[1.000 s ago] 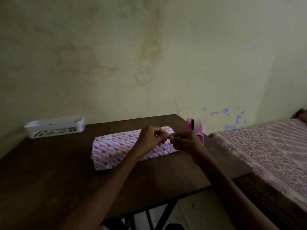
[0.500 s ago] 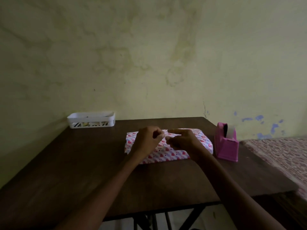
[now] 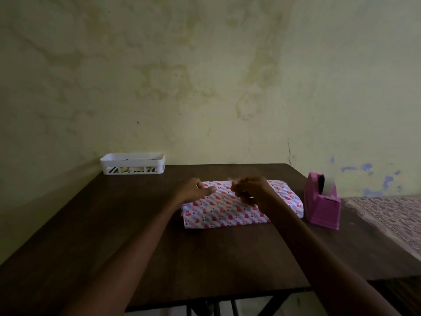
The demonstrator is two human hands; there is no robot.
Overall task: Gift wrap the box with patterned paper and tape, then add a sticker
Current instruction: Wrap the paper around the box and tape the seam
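Hands over the wrapped box (image 3: 227, 210)
Long axis runs sideways beneath left hand (image 3: 195, 190) and right hand (image 3: 251, 190); left relaxed, right pinching a blurred pale scrap (image 3: 229, 179).

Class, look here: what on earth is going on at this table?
A person is gift-wrapping at a dark wooden table. The box already lies covered in heart-patterned paper. The left hand hovers loosely open over its left end, holding nothing. The right hand pinches a small pale scrap above the box, too blurred to tell tape from sticker. A pink tape dispenser stands to the right, a white basket at the back.
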